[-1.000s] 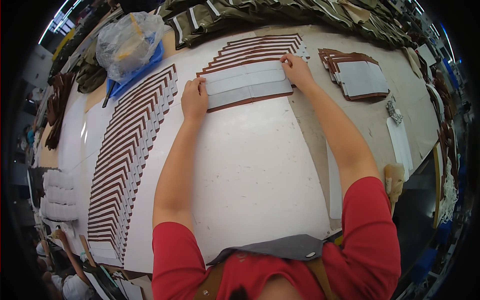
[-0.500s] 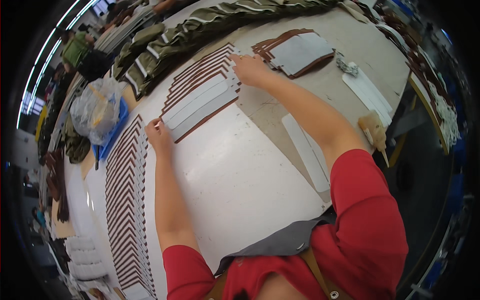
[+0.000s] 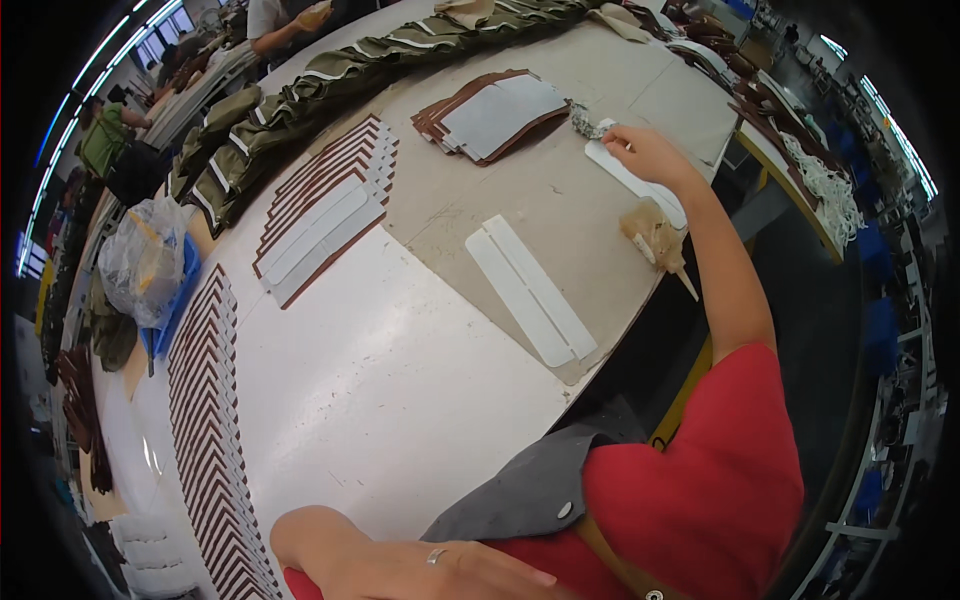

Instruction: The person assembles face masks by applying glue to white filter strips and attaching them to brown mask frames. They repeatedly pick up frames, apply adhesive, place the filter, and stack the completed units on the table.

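Observation:
At the far right of the table, my right hand point(image 3: 650, 160) is over the upper end of a long white strip point(image 3: 640, 187). Its fingers are bent together, and whatever they hold is hidden. Touching distance from them lies a greyish tangled clump point(image 3: 588, 124). Low in front of my body is my left hand point(image 3: 450, 570), fingers stretched out and a ring on one. To its left runs a long row of overlapping brown-edged pale pieces point(image 3: 205, 420). A shorter fanned set point(image 3: 322, 228) lies farther off. A white slotted template point(image 3: 530, 290) rests mid-table.
A stack of brown-edged pieces point(image 3: 505, 115) lies toward the back. Olive fabric bundles point(image 3: 370, 60) line the far edge. A blue tray point(image 3: 183, 290) with a plastic bag stands left. A yellowish glue bottle point(image 3: 655, 238) sits near the table's right edge. People are in the background.
Both hands have left the fanned set. My right hand went right to the white strip, and my left hand drew back to my body. The view has shifted rightward.

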Tool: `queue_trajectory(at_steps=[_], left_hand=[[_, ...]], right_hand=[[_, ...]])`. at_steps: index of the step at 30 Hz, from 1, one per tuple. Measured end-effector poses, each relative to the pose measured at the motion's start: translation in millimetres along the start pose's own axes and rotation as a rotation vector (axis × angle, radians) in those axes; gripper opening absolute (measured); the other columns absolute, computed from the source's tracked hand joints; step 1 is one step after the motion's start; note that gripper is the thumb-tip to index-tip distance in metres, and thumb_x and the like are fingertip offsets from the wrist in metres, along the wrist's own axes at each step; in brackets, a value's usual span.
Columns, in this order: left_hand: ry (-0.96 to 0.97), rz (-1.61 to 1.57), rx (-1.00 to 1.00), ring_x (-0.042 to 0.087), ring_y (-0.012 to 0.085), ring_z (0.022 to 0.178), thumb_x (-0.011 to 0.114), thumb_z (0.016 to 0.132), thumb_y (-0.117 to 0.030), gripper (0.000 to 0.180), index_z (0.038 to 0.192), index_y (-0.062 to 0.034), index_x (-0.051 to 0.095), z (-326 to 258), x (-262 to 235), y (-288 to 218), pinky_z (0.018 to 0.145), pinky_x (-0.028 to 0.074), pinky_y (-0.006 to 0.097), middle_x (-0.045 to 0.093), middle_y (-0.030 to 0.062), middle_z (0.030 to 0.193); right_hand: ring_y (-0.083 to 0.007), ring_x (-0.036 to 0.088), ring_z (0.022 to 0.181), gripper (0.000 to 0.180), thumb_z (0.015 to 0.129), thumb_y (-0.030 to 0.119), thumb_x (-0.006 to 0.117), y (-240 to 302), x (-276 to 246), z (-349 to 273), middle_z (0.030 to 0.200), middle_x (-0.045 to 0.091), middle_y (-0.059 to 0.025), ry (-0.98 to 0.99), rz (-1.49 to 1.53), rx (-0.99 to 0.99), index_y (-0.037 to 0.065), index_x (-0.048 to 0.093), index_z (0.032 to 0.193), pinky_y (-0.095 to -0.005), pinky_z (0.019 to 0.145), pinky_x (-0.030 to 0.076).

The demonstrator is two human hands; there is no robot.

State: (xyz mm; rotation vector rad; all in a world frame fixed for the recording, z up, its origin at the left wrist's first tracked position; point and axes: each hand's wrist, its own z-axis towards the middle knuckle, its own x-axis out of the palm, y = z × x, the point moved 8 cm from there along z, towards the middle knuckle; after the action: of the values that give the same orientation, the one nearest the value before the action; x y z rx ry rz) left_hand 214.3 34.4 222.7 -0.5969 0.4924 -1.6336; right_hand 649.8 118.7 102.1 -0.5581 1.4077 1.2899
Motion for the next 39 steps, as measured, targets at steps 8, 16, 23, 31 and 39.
queue_trajectory(at_steps=[8, 16, 23, 31, 39], left_hand=[[0.024, -0.208, -0.022, 0.06, 0.0314, 0.09, 0.064, 0.082, -0.01, 0.02, 0.096, 0.0029, 0.059, 17.3, 21.5, 24.2, 0.078, 0.051, 0.037, 0.057, 0.0206, 0.104], [-0.074, -0.053, 0.077, 0.06, 0.0311, 0.093, 0.069, 0.077, -0.015, 0.035, 0.104, 0.0041, 0.059, 16.8, 45.9, 46.1, 0.079, 0.049, 0.036, 0.056, 0.0235, 0.112], [-0.083, -0.042, -0.175, 0.057, 0.0329, 0.099, 0.068, 0.079, -0.008, 0.012, 0.084, 0.0018, 0.064, 35.0, 31.8, 29.0, 0.08, 0.048, 0.038, 0.055, 0.0231, 0.112], [-0.025, -0.02, -0.111, 0.057, 0.0365, 0.1, 0.069, 0.079, -0.01, 0.013, 0.076, 0.0015, 0.063, 28.7, 34.3, 15.7, 0.086, 0.047, 0.041, 0.058, 0.0232, 0.108], [-0.094, -0.018, -0.146, 0.065, 0.0365, 0.085, 0.061, 0.086, -0.016, 0.02, 0.071, -0.0023, 0.061, -5.8, 18.8, -1.1, 0.087, 0.048, 0.047, 0.065, 0.0211, 0.089]], right_hand=[[-0.0298, 0.059, 0.094, 0.023, 0.083, 0.02, 0.055, 36.7, 66.9, 46.2, 0.098, 0.063, -0.0147, 0.05, -0.103, -0.262, 0.004, 0.06, 0.098, -0.0388, 0.08, 0.047], [-0.0328, 0.048, 0.115, 0.043, 0.082, 0.025, 0.06, 94.5, 165.1, 117.0, 0.123, 0.05, -0.0214, -0.122, -0.261, -0.312, -0.001, 0.05, 0.115, -0.0407, 0.095, 0.041], [-0.0311, 0.049, 0.112, 0.032, 0.085, 0.024, 0.056, 92.7, 190.2, 140.7, 0.119, 0.049, -0.018, -0.122, -0.445, -0.106, 0.003, 0.051, 0.109, -0.0429, 0.088, 0.046], [-0.0325, 0.055, 0.101, 0.02, 0.086, 0.018, 0.05, 86.7, 171.4, 134.6, 0.104, 0.058, -0.0174, -0.134, -0.139, -0.198, 0.007, 0.053, 0.102, -0.0444, 0.082, 0.048], [-0.0411, 0.059, 0.088, 0.02, 0.086, 0.019, 0.049, 47.3, 97.2, 142.1, 0.09, 0.064, -0.0216, -0.461, 0.503, -0.07, 0.004, 0.055, 0.099, -0.0443, 0.076, 0.047]])
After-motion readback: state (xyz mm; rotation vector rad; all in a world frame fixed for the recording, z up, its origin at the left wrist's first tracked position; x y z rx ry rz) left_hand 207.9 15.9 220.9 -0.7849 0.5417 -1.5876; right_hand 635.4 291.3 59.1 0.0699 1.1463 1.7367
